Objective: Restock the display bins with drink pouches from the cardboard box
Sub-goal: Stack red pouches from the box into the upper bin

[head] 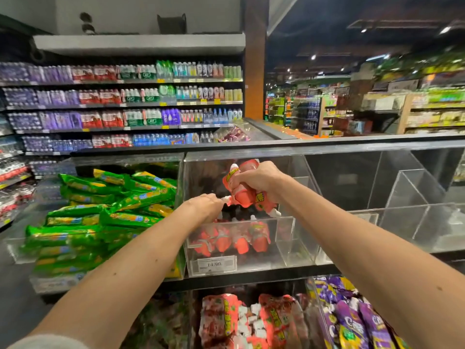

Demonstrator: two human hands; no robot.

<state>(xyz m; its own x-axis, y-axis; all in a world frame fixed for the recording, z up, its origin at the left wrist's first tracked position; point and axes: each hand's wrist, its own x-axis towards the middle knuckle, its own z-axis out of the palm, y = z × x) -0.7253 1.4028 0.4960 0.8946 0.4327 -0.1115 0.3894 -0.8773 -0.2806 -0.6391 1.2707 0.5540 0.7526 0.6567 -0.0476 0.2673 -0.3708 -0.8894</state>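
Right hand (254, 178) clenched around red drink pouches (242, 195) above the clear middle bin (284, 233); left hand (205, 206) pinches one white spout, its fingertips partly hidden. More pouches lie low inside. Adjacent right bin (402, 222) offers open room; no cardboard box visible.

Lettering on the price tag (217, 264) is too blurred to read reliably. The left hand (203, 205) hides part of the red pouches lying in the clear bin (284, 245), so their count cannot be established. The right hand (254, 178) covers the middle of the held red pouches (245, 195); number uncertain. Lower-shelf purple packs (352, 321) are cut by the bottom edge. Background shelf bottles (125, 96) are too small to identify.
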